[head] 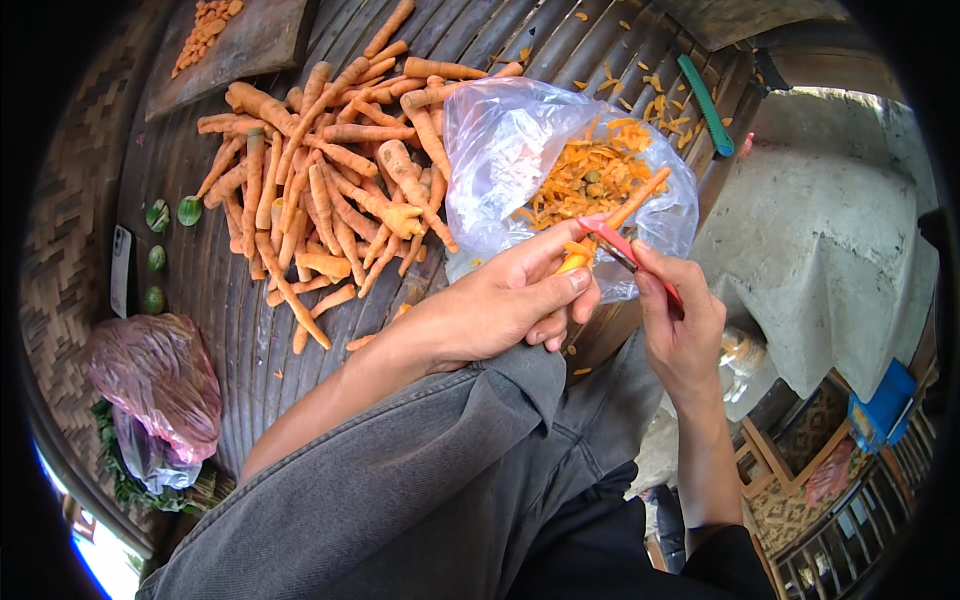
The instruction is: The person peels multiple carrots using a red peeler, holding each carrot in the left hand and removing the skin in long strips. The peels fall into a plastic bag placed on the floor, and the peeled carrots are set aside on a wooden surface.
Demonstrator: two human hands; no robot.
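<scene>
My left hand [517, 296] grips the thick end of a carrot [637, 199], whose thin end points up and to the right. In my right hand [679, 315] is a red-handled peeler [617, 244], its blade against or just beside the carrot. Behind both hands lies an open clear plastic bag [487, 142] with a heap of orange carrot peelings [585, 176] in it. A big pile of carrots [322, 172] spreads over the slatted bamboo platform to the left of the bag.
A wooden board [262, 45] bears sliced carrot [206, 26]. Small green round vegetables [189, 211], a phone [121, 270] and a pinkish plastic bag [161, 375] over leafy greens lie at the left. A green serrated tool [705, 105] rests near the platform's right edge, among scattered peelings.
</scene>
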